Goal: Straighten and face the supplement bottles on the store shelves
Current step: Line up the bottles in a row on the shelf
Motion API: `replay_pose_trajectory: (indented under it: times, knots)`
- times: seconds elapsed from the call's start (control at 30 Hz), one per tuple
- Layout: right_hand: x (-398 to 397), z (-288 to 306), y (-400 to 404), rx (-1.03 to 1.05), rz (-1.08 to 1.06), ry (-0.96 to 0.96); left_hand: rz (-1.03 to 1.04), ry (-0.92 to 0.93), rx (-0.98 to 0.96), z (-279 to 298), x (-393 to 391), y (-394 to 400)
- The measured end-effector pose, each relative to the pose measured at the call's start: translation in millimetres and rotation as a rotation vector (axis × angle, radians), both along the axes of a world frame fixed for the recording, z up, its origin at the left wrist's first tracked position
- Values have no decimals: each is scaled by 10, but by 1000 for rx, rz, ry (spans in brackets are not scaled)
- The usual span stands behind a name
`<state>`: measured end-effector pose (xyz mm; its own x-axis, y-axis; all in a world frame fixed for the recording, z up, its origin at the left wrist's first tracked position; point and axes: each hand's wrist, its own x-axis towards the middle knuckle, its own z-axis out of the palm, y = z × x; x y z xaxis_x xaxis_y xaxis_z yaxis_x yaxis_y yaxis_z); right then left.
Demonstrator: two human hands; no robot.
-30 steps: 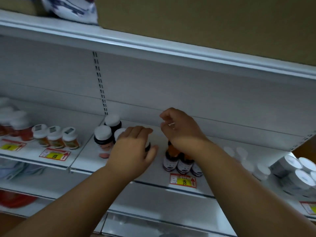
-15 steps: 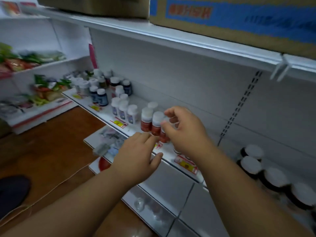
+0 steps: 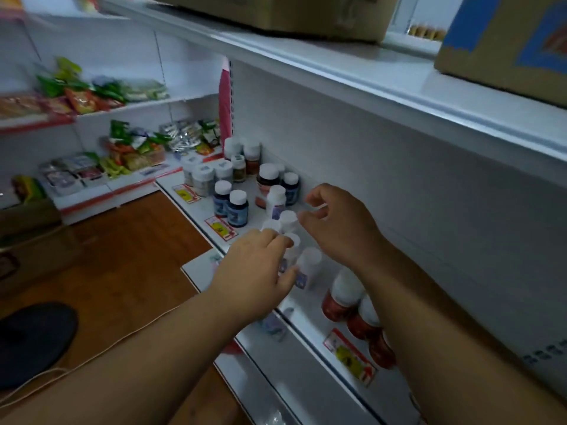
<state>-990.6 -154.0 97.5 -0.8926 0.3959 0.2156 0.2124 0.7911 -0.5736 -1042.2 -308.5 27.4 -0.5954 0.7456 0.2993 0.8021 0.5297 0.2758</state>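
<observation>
Small white-capped supplement bottles (image 3: 310,262) stand in a loose cluster on the white shelf (image 3: 306,329). My left hand (image 3: 254,274) reaches over them, its straight fingers touching the caps of the front ones. Just above and behind the cluster my right hand (image 3: 337,228) hovers, fingers loosely curled, thumb and forefinger near a white cap (image 3: 287,216) with nothing between them. Dark blue bottles (image 3: 237,208) stand further left. Red bottles (image 3: 340,299) stand under my right forearm, partly hidden.
Yellow and red price tags (image 3: 219,229) line the shelf edge. An upper shelf (image 3: 368,72) overhangs with cardboard boxes (image 3: 306,13) on it. Snack packets (image 3: 132,148) fill side shelves at left. Below are wooden floor (image 3: 122,256), a cord (image 3: 92,357) and a dark round object (image 3: 30,342).
The view and both hands have travelled left along the shelf, from the dark-lidded jars past the red bottles to the small white bottles. My left hand now touches their caps.
</observation>
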Motion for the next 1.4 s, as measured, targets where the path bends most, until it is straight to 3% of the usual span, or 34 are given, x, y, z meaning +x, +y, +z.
replay_pose_trajectory:
  times: [0.23,0.33,0.5,0.7,0.8,0.87,1.07,1.4]
  knots:
    - [-1443,-403,229,71,1,-236,-37,-46,13,-111,-955,-42]
    - [-1796,-635,270,110,-43,-372,-160,-67,-22,-155,-1391,-45]
    - [-2029,-804,241,113,-224,-355,-450,-99,-27,-245,-1939,-18]
    - [-1675,-503,288,187,-480,-212,-707,-161,23,-351,-2096,222]
    - [-1285,-373,330,181,-638,-245,-737,-140,52,-335,-2039,404]
    - [-1084,-423,370,153,-699,-303,-749,-118,-51,-309,-1958,544]
    - [-946,-715,245,29,-655,-476,-756,20,-313,-483,-1744,794]
    - [-912,-876,278,-34,-551,-493,-763,17,-327,-541,-1739,799]
